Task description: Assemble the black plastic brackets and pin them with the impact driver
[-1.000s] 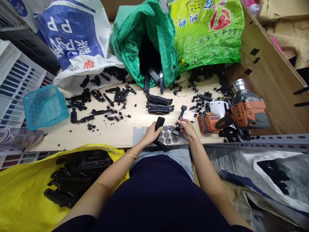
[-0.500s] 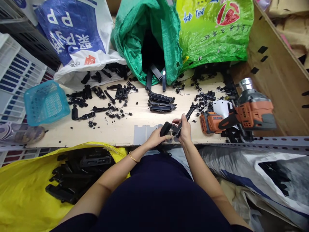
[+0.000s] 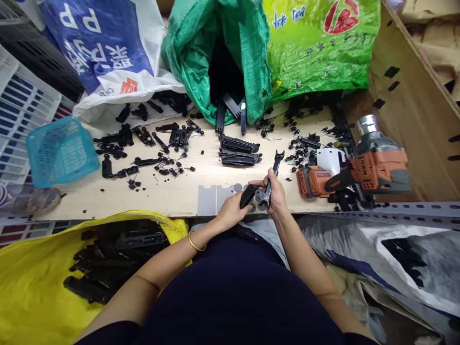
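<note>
My left hand (image 3: 230,211) is closed round a short black plastic block (image 3: 247,195) at the near edge of the wooden bench (image 3: 172,191). My right hand (image 3: 276,191) grips a long black plastic arm (image 3: 276,165) that points away from me, its near end meeting the block between my hands. Both hands hover over a grey plate with round holes (image 3: 215,199). Just beyond them lie stacked black plastic bars (image 3: 239,151).
An orange cordless driver (image 3: 362,165) lies right of my hands among small black parts and screws (image 3: 305,143). More black parts (image 3: 143,143) are scattered left, beside a teal basket (image 3: 61,151). Sacks (image 3: 223,57) stand behind. A yellow bag (image 3: 32,282) with black pieces sits lower left.
My hands came together: the block tilted toward the right hand, and the long arm swung upright and joined it. The view shifted slightly.
</note>
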A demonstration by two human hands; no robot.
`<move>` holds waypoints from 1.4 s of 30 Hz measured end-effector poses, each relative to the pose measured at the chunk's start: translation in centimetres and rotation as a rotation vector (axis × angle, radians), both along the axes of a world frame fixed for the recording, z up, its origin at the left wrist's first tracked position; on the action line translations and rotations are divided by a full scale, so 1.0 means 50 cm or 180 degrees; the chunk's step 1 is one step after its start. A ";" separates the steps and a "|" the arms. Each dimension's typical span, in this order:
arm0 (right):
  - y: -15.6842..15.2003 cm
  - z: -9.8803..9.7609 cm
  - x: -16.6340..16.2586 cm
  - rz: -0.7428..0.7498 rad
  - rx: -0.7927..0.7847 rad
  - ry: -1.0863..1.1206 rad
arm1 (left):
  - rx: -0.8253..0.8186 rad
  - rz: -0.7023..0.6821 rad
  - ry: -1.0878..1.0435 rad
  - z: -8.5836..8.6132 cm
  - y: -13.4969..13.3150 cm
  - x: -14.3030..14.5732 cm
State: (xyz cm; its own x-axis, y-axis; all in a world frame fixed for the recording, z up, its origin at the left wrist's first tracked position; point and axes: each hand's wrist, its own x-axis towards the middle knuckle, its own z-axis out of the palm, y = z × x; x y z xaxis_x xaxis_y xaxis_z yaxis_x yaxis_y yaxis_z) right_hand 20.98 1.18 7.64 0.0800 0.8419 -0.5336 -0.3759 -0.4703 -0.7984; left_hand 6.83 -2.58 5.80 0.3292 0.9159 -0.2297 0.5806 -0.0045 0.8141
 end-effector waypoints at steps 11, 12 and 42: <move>-0.017 -0.009 -0.004 0.0146 0.0023 -0.0163 | 0.0234 -0.0421 0.0081 0.006 -0.010 -0.021; -0.019 -0.009 -0.004 0.0134 0.0015 -0.0135 | 0.0236 -0.0419 0.0039 0.007 -0.013 -0.021; -0.009 -0.001 -0.045 -0.0464 0.0827 -0.0243 | 0.0343 -0.0352 0.0890 0.049 -0.036 -0.003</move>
